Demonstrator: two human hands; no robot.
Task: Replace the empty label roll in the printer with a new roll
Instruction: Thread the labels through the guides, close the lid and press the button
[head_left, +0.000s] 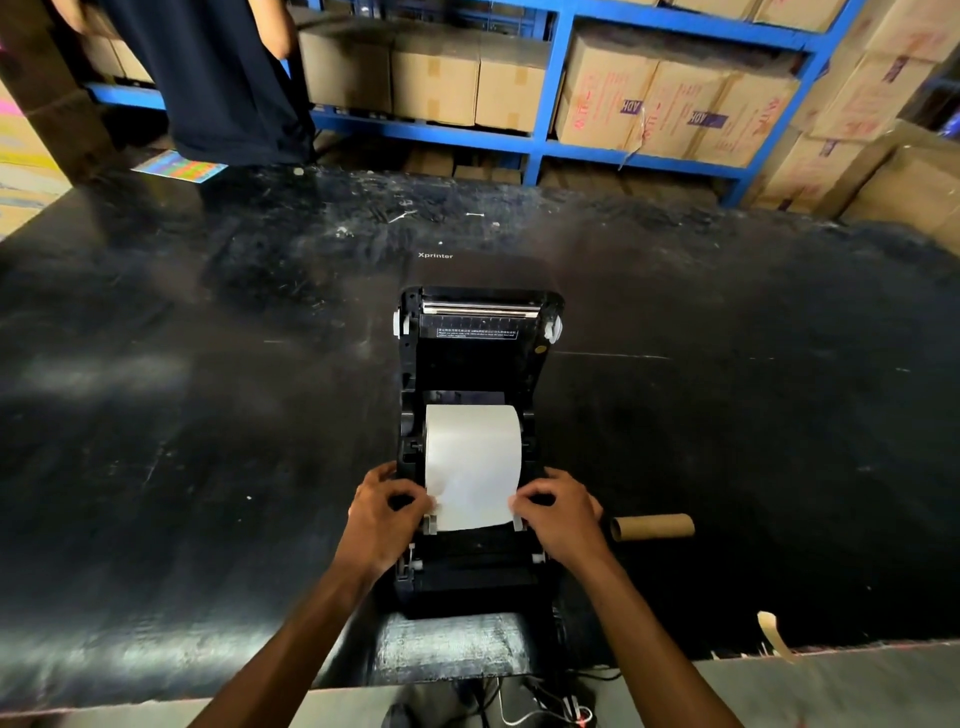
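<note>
Head view – white label roll (472, 457) seated in open printer (475, 364)

- The printer (475, 364) is black plastic, mostly matt, with a bright metal bar across its open lid.
- The label roll (472, 457) is smooth, matt white paper.
- The empty core (652, 527) is plain brown cardboard, dull.
- The table (208, 389) is black, scuffed and scratched, with a dull sheen.
- The shelf frame (550, 93) is blue painted metal; the boxes (675, 104) are matt brown cardboard.
</note>
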